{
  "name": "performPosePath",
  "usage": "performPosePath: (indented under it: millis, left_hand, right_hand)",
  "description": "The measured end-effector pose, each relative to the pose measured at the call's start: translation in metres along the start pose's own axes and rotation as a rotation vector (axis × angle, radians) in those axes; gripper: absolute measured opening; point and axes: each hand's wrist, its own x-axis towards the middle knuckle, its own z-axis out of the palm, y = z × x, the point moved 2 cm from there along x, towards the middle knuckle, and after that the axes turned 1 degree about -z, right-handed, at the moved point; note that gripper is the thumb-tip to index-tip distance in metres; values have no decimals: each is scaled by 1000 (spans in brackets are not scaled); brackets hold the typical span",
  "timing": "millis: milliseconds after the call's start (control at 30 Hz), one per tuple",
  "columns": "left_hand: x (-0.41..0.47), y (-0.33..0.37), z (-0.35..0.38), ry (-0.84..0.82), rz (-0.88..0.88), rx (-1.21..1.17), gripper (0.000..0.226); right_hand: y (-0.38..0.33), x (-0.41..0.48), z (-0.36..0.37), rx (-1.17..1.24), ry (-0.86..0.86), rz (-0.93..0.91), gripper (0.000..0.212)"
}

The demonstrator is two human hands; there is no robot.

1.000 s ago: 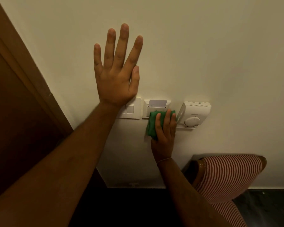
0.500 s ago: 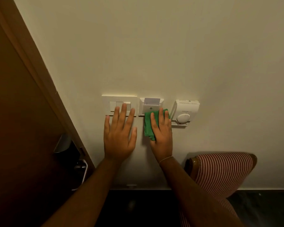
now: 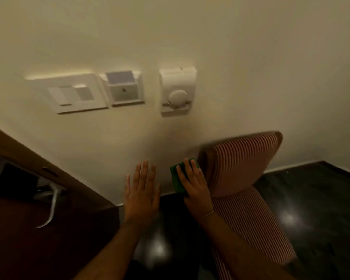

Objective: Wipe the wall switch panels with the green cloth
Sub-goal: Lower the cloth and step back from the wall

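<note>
Green cloth (image 3: 177, 179): folded, low in view, well below the panels, just beside the back of the striped chair (image 3: 240, 164). Your right hand (image 3: 194, 186) lies over it, fingers extended and close together, cloth under palm and fingers; whether it touches the wall (image 3: 190, 37) at this point cannot be told, the frame is blurred.

Your left hand (image 3: 142, 194): flat, fingers spread slightly, holding nothing, just left of the right hand, a small gap between them. Contact with the wall cannot be told.

Panels, in a row on the wall above both hands and apart from them: wide switch panel (image 3: 73, 93) at left; key-card holder (image 3: 124, 88) touching its right edge, a card standing in its top slot; thermostat (image 3: 177, 90) with round dial further right, a strip of bare wall between.

Surroundings: brown door (image 3: 18, 229) at lower left with a metal lever handle (image 3: 51, 207); dark glossy floor (image 3: 311, 199) at right.
</note>
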Motion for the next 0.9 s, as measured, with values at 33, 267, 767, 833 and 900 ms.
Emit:
performPosePath:
  millis: [33,267,767,833,900]
  left_hand:
    - [-6,10,12,-39,12,-5,72]
    - [-43,89,88,-183,81,-95,70]
    - [-106,142,238,-382,86,-50,71]
    - [-113,138,248,-423,104,-20,72]
    - [-119,133,257,-473,108,-9,73]
  right_hand:
    - [13,-17,2,1,-31,35,81]
    - [101,-112,23,-19,-205,241,83]
    - [259,-208,150,14,-744,427,80]
    - [269,-212,165,3,-781,447,80]
    - [277,-219,179,-1,-792,469,78]
